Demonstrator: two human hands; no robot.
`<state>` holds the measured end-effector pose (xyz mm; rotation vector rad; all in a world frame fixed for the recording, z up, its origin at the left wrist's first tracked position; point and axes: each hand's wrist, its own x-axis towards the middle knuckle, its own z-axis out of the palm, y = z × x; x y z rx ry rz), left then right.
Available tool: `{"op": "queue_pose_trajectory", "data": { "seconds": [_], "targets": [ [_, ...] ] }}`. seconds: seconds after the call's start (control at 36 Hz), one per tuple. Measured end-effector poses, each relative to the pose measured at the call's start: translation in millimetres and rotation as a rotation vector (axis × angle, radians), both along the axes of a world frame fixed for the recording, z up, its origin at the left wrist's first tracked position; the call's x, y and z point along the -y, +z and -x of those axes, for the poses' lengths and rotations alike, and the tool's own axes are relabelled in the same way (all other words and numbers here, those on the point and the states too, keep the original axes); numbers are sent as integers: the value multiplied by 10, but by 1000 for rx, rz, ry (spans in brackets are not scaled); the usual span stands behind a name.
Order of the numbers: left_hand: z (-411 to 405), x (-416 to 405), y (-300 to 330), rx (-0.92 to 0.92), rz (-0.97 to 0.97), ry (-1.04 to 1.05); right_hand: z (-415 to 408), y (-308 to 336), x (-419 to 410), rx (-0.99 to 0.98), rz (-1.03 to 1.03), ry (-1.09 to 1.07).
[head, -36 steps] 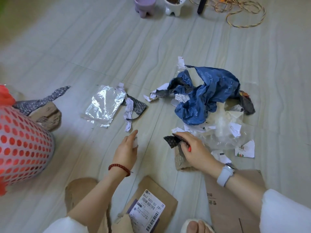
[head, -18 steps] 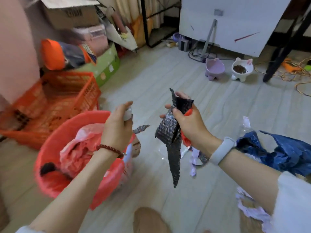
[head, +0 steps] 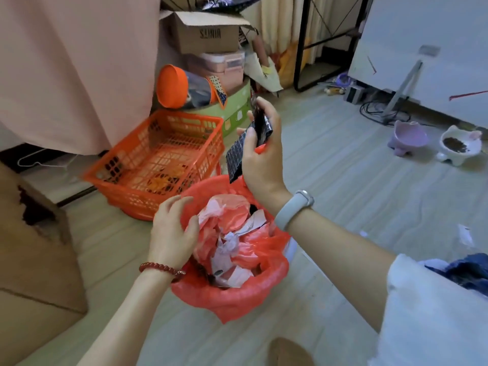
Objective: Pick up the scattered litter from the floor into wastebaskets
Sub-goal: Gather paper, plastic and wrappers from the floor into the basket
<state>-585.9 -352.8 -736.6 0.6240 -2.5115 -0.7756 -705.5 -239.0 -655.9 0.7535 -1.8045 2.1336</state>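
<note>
Right hand (head: 260, 157) pinching black foil scrap (head: 241, 151) above far rim of red wastebasket (head: 232, 297). Left hand (head: 171, 231) spread loose, empty, over near-left rim. Best lowered over basket centre before letting go; light scrap may drift.

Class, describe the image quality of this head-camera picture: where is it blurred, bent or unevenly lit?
Head view: soft, even indoor light; wide-angle bending tilts the black frame; motion blur smears the right hand, its dark wrapper and the orange crate; the red wastebasket reads clearer.
</note>
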Motion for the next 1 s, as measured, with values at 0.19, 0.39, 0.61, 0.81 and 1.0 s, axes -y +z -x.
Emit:
{"op": "queue_pose_trajectory", "data": {
  "seconds": [0.19,0.39,0.61,0.81,1.0],
  "targets": [
    [-188,109,-285,68,-220,140,-227,-1090,-43,-366,-1500,334],
    [-253,118,-429,71,-268,165,-189,-1348,-138,92,-1576,752],
    [-201,53,-376,109,-151,252,-213,-1213,-164,-43,-1455,649],
    [24,-296,-139,-17,54,215,22,-642,-581,-72,-939,502],
    [584,-1182,-8,-154,130,-91,513,-703,-1487,194,-756,113]
  ]
}}
